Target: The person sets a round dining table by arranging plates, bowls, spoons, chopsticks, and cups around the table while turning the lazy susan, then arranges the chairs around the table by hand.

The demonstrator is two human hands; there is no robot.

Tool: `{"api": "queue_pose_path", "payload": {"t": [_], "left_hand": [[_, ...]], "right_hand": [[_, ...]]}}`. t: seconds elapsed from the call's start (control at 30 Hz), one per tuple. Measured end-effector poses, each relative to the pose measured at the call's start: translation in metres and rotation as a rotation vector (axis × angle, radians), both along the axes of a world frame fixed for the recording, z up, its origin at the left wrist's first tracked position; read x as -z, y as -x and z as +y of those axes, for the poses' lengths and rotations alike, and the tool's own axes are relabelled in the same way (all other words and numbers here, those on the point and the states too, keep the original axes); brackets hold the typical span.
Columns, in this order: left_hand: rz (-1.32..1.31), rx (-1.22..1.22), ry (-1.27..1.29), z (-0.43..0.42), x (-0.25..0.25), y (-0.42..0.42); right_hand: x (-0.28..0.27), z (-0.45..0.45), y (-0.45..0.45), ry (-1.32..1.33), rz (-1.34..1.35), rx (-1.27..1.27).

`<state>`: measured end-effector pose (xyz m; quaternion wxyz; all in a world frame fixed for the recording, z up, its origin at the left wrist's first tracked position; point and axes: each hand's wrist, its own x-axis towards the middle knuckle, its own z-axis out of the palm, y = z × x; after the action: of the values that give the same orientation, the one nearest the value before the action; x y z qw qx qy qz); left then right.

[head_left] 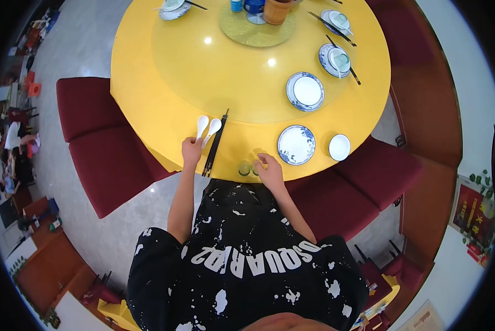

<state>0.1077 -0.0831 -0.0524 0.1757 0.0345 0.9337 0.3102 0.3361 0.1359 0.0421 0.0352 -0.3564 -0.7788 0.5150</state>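
Note:
My left hand (191,151) pinches the handle of a white soup spoon (202,124) at the table's near edge. A second white spoon (213,128) lies close beside it, its handle end near my fingers. Just to the right, black chopsticks (216,144) lie at a slant. My right hand (269,170) has its fingers bent around a small clear glass (254,169), which is partly covered by them. Another small glass (244,167) stands directly left of it.
Right of my hand are a blue-patterned plate (296,145) and a white bowl (339,147). Farther back sits a plate with a smaller dish (307,91) on it. Several laid settings ring the yellow table (148,105). Maroon chairs (112,154) flank me.

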Motion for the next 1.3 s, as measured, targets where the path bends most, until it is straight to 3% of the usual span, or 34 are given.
{"api": "queue_pose_path", "payload": {"t": [0.1, 0.2, 0.23, 0.4, 0.5, 0.53, 0.6, 0.7, 0.8, 0.87, 0.93, 0.97, 1.07, 1.17, 1.3], "left_hand": [[-0.035, -0.083, -0.237, -0.009, 0.003, 0.001], [-0.562, -0.259, -0.628, 0.008, -0.05, -0.013], [-0.614, -0.253, -0.689, 0.015, -0.061, -0.02], [-0.411, -0.178, -0.852, 0.071, -0.116, -0.072], [-0.539, 0.005, -0.877, 0.093, -0.13, -0.099], [-0.562, -0.04, -0.913, 0.098, -0.122, -0.109], [-0.636, 0.117, -0.91, 0.098, -0.116, -0.107], [-0.607, 0.362, -0.687, 0.097, -0.123, -0.098], [-0.179, 0.406, -0.389, 0.081, -0.098, -0.074], [0.32, 0.486, -0.131, 0.061, -0.053, -0.047], [0.346, 0.437, 0.038, 0.057, -0.049, -0.037], [0.358, 0.41, 0.122, 0.058, -0.047, -0.034], [0.326, 0.531, 0.152, 0.05, -0.032, -0.026], [0.284, 0.509, 0.182, 0.054, -0.035, -0.025], [0.224, 0.477, 0.11, 0.056, -0.031, -0.026]], "right_hand": [[-0.022, 0.001, 0.002, 0.136, 0.074, 0.12], [-0.034, 0.007, 0.017, 0.289, 0.059, 0.082], [-0.033, 0.007, 0.024, 0.315, 0.073, 0.072], [-0.033, -0.012, 0.056, 0.445, 0.158, 0.024], [-0.014, -0.017, 0.068, 0.954, 0.248, 0.017], [-0.022, -0.02, 0.068, 0.923, 0.253, 0.095], [-0.038, -0.023, 0.066, 0.851, 0.264, 0.253], [-0.019, -0.007, 0.058, 0.776, 0.27, 0.429], [-0.017, 0.038, 0.043, 0.752, 0.283, 0.588], [-0.005, 0.07, 0.03, 0.613, 0.245, 0.631], [0.002, 0.094, 0.022, 0.539, 0.238, 0.679], [0.046, 0.108, 0.007, 0.307, 0.2, 0.616], [-0.017, 0.091, -0.001, -0.082, -0.08, 0.36], [-0.042, 0.053, -0.016, -0.066, -0.257, 0.0], [-0.016, 0.02, -0.03, -0.145, -0.11, -0.242]]}}
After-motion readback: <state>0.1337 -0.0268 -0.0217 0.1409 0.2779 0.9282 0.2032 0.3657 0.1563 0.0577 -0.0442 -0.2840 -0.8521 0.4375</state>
